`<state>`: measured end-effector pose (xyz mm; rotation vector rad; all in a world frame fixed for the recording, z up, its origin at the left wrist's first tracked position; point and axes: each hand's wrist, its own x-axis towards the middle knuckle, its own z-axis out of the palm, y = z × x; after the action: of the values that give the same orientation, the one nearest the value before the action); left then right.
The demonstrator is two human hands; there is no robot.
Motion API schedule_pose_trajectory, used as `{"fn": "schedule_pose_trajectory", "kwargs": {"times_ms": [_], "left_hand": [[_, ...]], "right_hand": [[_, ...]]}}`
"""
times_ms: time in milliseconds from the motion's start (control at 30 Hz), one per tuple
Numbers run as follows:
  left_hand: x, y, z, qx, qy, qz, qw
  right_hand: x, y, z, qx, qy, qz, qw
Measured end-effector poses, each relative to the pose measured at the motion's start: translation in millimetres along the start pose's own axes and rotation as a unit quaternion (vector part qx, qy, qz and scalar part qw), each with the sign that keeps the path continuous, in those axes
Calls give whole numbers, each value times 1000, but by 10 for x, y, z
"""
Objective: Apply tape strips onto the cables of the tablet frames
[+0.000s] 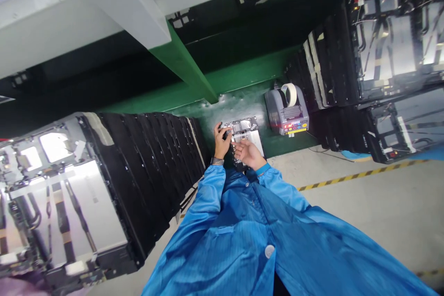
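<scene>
A flat unit lay on the work surface straight before the person, the left hand at its left edge and the right hand over its near right part. To its right stood a tape dispenser — a tape roll at its top. Panels lined both sides: one row left of the unit, another group right, past the dispenser. A post stood beyond the unit, leftward; floor spread at the near right.
</scene>
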<state>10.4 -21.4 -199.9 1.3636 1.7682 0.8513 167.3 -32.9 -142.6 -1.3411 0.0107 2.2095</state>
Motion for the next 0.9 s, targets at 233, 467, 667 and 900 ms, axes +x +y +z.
{"fn": "schedule_pose_trajectory", "kwargs": {"times_ms": [233, 467, 667, 900], "left_hand": [[-2, -37, 10, -13, 3, 14, 1000], [9, -62, 4, -18, 0, 6, 1000], [80, -29, 35, -17, 16, 4, 1000], [155, 150, -50, 14, 8, 46, 999]], "right_hand": [[-41, -209, -21, -670, 51, -343, 656], [89, -429, 6, -872, -9, -288, 397], [-41, -471, -266, -813, 32, -346, 468], [-327, 106, -1088, -576, 297, -397, 650]]}}
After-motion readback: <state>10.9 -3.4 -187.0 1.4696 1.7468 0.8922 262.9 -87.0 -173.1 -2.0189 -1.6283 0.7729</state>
